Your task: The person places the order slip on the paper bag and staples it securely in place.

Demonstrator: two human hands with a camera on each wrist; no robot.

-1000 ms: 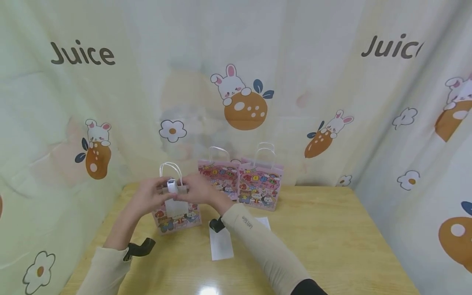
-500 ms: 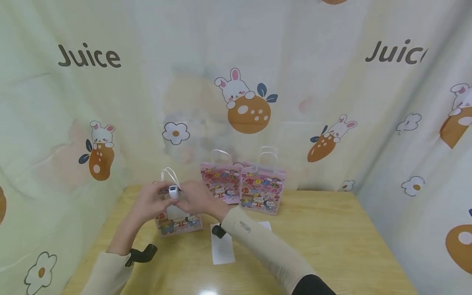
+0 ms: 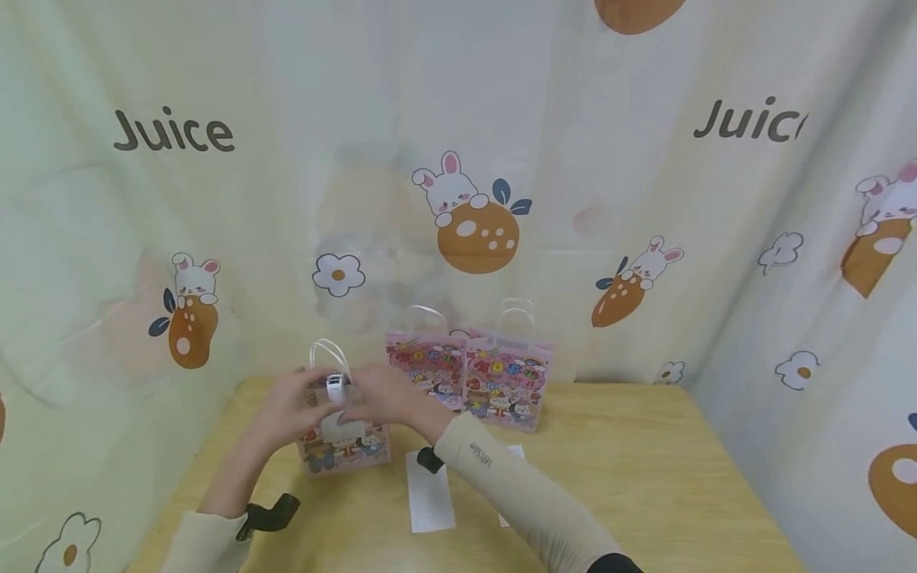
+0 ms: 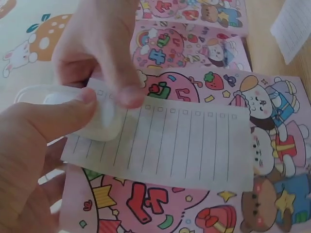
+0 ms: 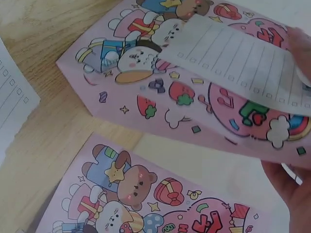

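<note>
A pink cartoon-print paper gift bag with white handles stands at the table's left. A lined white note slip lies against its upper front. My left hand grips a small white stapler-like device at the bag's top edge. In the left wrist view, the left thumb presses on the device, which overlaps the slip's end. My right hand pinches the bag's top and the slip, thumb in front. Some right fingers show behind the bag in the right wrist view.
Two similar pink bags, one left and one right, stand at the back by the printed curtain. On the wooden table lie a lined slip and another slip, partly under my right forearm.
The head view has tilted slightly, so the scene sits lower. Both hands stay at the bag's top with the white device and the slip, with only slight finger shifts.
</note>
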